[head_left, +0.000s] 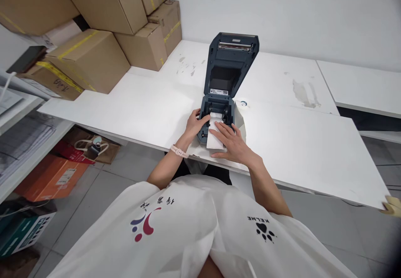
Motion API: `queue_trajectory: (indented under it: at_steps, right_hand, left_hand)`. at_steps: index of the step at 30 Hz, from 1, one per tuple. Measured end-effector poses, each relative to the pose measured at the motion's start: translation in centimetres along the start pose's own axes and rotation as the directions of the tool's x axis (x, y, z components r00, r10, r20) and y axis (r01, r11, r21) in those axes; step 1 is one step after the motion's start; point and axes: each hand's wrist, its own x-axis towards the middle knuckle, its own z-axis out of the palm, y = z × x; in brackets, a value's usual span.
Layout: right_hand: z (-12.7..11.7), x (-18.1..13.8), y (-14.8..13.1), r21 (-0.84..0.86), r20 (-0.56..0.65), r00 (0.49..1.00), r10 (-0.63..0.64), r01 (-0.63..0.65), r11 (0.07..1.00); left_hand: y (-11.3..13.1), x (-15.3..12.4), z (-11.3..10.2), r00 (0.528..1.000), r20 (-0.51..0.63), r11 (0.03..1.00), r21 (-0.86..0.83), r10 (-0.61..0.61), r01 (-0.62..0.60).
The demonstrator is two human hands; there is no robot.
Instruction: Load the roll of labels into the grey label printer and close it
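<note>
A dark label printer [230, 67] stands on the white table with its lid tipped up and back. From its open bay a strip of white label paper [214, 138] runs out over the front edge toward me. My right hand [231, 142] lies over the strip, fingers stretched out and spread on the paper. At the printer's left side is my left hand [194, 124], its thumb reaching to the paper's left edge inside the bay. The left fingers rest along the outer casing and are partly hidden. Most of the paper roll's seat is covered by the hands and paper.
Cardboard boxes [90, 60] are stacked at the table's back left, with a dark flat device [27, 58] on one. White backing paper [240, 123] lies beside the printer on the right. Below left, a shelf holds papers, and an orange box [53, 177] sits on the floor.
</note>
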Motion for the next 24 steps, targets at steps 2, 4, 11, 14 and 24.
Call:
queue_trajectory:
  at_steps: [2, 4, 11, 14, 24]
  right_hand:
    - [-0.7, -0.4, 0.2, 0.059, 0.019, 1.0, -0.007, 0.006, 0.998]
    - [-2.1, -0.6, 0.8, 0.178, 0.039, 0.999, -0.035, 0.028, 0.984]
    - [-10.2, 6.5, 8.5, 0.564, -0.598, 0.687, 0.413, -0.005, 0.825]
    - [-12.8, 12.3, 11.7, 0.762, -0.454, 0.691, 0.562, -0.025, 0.647]
    - [-7.9, 8.0, 6.7, 0.657, -0.486, 0.774, 0.406, 0.017, 0.754]
  left_hand:
    - [-0.1, -1.8, 0.0, 1.0, 0.02, 1.0, 0.021, 0.01, -0.01]
    - [-0.1, -3.9, -0.1, 0.998, 0.055, 1.0, 0.024, 0.002, -0.003]
    - [0.4, -8.2, -0.6, 0.982, 0.135, 0.991, -0.002, -0.129, 0.131]
    - [0.4, -8.4, -0.7, 0.981, 0.138, 0.991, 0.015, -0.136, 0.136]
    - [0.5, -7.9, -2.1, 0.995, -0.001, 0.988, -0.113, -0.102, 0.101]
